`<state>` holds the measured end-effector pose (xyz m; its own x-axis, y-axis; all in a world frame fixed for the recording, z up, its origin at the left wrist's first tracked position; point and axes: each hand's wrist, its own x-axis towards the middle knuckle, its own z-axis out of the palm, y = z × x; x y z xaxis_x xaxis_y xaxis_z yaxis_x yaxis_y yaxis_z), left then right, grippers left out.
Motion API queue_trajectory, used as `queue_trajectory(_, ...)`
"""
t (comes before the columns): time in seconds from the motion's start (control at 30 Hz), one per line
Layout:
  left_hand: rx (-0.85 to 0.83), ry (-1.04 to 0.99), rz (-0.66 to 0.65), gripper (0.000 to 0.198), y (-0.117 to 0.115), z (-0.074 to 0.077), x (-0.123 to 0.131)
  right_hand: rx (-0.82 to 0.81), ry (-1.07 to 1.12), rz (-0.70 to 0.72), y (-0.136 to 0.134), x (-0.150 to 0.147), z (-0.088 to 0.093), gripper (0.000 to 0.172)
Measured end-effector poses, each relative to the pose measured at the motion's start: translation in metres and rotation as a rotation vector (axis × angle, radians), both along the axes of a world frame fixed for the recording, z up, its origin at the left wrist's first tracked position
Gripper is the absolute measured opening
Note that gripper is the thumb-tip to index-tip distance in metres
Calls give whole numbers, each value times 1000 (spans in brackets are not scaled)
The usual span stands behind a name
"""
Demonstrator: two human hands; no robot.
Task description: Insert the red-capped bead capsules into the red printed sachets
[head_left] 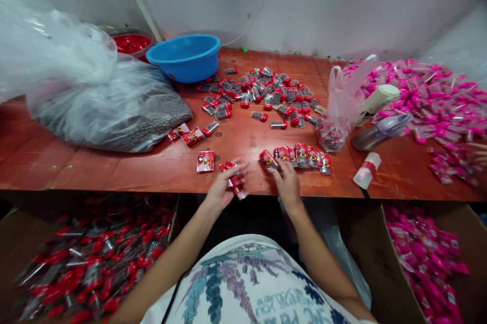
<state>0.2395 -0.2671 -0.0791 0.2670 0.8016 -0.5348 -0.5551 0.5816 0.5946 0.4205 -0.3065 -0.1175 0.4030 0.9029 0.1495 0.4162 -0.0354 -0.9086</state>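
My left hand (224, 188) is closed around a few red printed sleeves (236, 186), held just over the table's front edge. The fingers of my right hand (286, 182) are on a small red-wrapped tube (268, 159), at the left end of a row of similar wrapped tubes (302, 154). Between the row and the wall lies a pile of small clear tubes with red caps and dark contents (266, 93). A flat red printed packet (205, 161) rests left of my left hand, and more red packets (192, 136) lie behind it.
A blue basin (186, 58) and a clear sack of dark beads (114, 111) stand at left. To the right are a small plastic bag (335, 111), a lidded bottle (380, 131), a white roll (367, 170), pink-capped tubes (429, 96) and another person's hand (478, 155). Filled boxes sit below.
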Motion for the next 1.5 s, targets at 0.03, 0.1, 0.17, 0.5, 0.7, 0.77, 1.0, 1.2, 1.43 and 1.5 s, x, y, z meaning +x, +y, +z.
queue_trajectory(0.03, -24, -30, 3, 42, 1, 0, -1, 20, -60, -40, 0, 2, 2, 43)
queue_trajectory(0.1, -21, -71, 14, 44, 1, -1, -1, 36, -86, -19, -1, -4, 5, 39)
queue_trajectory(0.17, 11, -99, 31, 46, 1, -3, 0, -4, -8, 145, -6, -20, 9, 28)
queue_trajectory(0.5, 28, -89, 65, 24, 0, -3, -4, -3, 210, 345, -9, -56, 7, 35)
queue_trajectory(0.7, -98, -58, 168, 18, 3, -8, -8, -44, 213, 166, 4, -47, 10, 16)
queue_trajectory(0.77, -122, -23, 236, 17, 5, -11, -10, -95, 406, 103, 10, -48, 8, 21)
queue_trajectory(1.0, 146, -7, 65, 23, 0, -14, -4, -209, 828, 181, 23, -65, 7, 29)
queue_trajectory(1.2, 72, 14, 130, 25, 5, -13, -4, -179, 627, 251, 27, -72, 7, 31)
queue_trajectory(1.43, 77, 54, 195, 30, 14, -15, -8, -80, 134, 312, 37, -66, 13, 23)
queue_trajectory(1.5, 94, 82, 229, 32, 20, -16, -9, -78, -31, 391, 46, -62, 18, 27)
